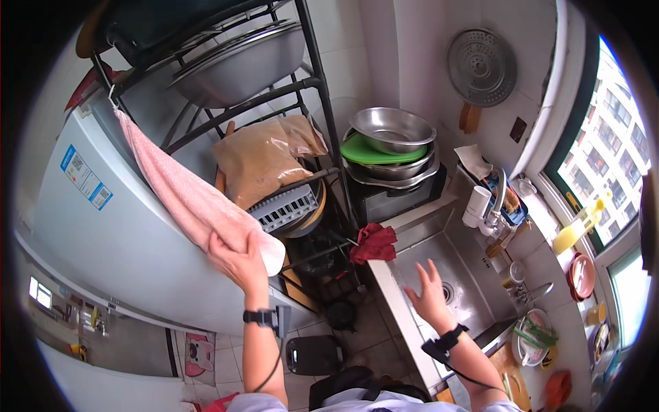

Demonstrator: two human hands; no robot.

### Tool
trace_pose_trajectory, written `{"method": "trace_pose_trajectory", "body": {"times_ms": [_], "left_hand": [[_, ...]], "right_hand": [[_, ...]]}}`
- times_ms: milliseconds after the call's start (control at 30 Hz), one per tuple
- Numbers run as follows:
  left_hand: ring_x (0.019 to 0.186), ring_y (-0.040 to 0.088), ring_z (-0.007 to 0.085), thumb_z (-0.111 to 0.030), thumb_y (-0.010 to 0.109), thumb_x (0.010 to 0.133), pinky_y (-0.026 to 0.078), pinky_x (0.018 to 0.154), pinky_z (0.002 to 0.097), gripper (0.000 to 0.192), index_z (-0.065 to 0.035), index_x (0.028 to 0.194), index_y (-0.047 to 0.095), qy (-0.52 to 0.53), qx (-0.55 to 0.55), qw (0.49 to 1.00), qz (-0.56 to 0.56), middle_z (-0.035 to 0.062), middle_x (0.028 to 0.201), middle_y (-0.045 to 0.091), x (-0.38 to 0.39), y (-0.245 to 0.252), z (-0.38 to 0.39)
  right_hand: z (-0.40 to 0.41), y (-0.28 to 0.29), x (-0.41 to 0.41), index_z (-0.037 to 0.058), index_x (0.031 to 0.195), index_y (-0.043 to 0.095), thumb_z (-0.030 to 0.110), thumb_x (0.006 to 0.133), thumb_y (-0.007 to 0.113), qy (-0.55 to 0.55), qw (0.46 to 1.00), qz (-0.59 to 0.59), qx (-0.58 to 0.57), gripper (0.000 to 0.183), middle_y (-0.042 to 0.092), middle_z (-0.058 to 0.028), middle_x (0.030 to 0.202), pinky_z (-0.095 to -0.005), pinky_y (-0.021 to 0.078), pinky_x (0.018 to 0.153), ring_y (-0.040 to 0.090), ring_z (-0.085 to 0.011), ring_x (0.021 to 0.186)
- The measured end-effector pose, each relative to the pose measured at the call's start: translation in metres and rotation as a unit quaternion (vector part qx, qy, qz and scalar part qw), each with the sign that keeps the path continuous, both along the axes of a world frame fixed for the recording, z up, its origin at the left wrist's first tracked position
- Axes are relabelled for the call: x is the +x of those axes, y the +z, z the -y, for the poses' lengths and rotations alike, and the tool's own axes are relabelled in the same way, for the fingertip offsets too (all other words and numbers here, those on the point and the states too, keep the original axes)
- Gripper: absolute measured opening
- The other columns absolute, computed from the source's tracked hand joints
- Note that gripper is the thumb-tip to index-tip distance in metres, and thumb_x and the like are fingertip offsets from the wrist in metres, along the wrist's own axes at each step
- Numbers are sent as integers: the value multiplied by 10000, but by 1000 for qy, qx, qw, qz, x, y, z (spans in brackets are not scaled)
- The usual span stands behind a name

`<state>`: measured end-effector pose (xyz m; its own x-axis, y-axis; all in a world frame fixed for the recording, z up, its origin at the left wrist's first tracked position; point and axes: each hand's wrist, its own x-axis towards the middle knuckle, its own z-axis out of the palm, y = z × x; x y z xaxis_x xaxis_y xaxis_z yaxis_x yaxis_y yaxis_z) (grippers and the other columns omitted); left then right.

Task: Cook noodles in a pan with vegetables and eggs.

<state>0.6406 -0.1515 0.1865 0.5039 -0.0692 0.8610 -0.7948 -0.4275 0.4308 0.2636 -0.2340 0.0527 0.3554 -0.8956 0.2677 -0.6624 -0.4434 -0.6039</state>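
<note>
My left hand (239, 260) grips the lower part of a pink towel (190, 206), which hangs by a loop from the black metal rack (247, 105) and is pulled slantwise across the refrigerator's edge. The towel's pale end sticks out past my fingers. My right hand (430, 296) is held with its fingers spread over the near edge of the stainless steel sink (463, 257), holding nothing. A dark red cloth (374, 243) hangs at the sink's left corner, between my two hands.
The white refrigerator (128, 232) stands at left. Steel bowls (394, 129) and a green board (381, 150) are stacked behind the sink. A faucet with a white filter (477, 206) rises at the sink's far side. A wooden cutting board (509, 376) and a colander of green vegetables (533, 337) lie at right.
</note>
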Motion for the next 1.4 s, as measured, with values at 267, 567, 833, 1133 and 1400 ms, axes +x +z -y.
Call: {"method": "trace_pose_trajectory", "body": {"times_ms": [267, 567, 833, 1133, 1400], "left_hand": [[1204, 536, 281, -216, 586, 991, 472, 991, 378, 399, 42, 1295, 567, -398, 9, 912, -94, 151, 1375, 521, -5, 55, -85], [1246, 506, 298, -321, 468, 1012, 484, 994, 407, 468, -15, 1363, 513, -564, -64, 822, -32, 176, 1414, 479, 101, -86, -39], [1209, 509, 292, -314, 463, 1017, 483, 974, 405, 449, -7, 1340, 513, -627, -52, 776, -52, 173, 1375, 488, 85, -104, 8], [1168, 512, 286, -306, 457, 1022, 481, 952, 402, 429, 2, 1315, 513, -629, -43, 774, -60, 170, 1332, 498, 91, -106, 24], [1132, 515, 280, -299, 452, 1027, 480, 933, 400, 412, 11, 1292, 513, -636, -45, 768, -65, 167, 1294, 507, 73, -101, 43]], "right_hand": [[-38, 187, 181, 7, 1490, 372, 572, 794, 742, 359, 886, 262, -132, 969, 336, -312, 1497, -491, 310, 1134, 314, -450, 1415], [-71, 222, 320, 18, 1148, 510, 176, 898, 676, 246, 772, 576, 108, 339, 606, -171, 1108, -369, 473, 907, 612, -287, 1091], [-63, 229, 324, -5, 1124, 565, 220, 889, 644, 220, 864, 444, 89, 336, 648, -246, 1025, -439, 514, 824, 649, -405, 921], [-70, 229, 320, -7, 1268, 447, 295, 888, 669, 228, 873, 431, -13, 533, 571, -274, 1157, -460, 475, 911, 586, -422, 1044], [-85, 216, 315, -8, 1395, 343, 361, 887, 691, 236, 879, 399, -110, 718, 502, -299, 1275, -479, 441, 988, 530, -437, 1153]]}}
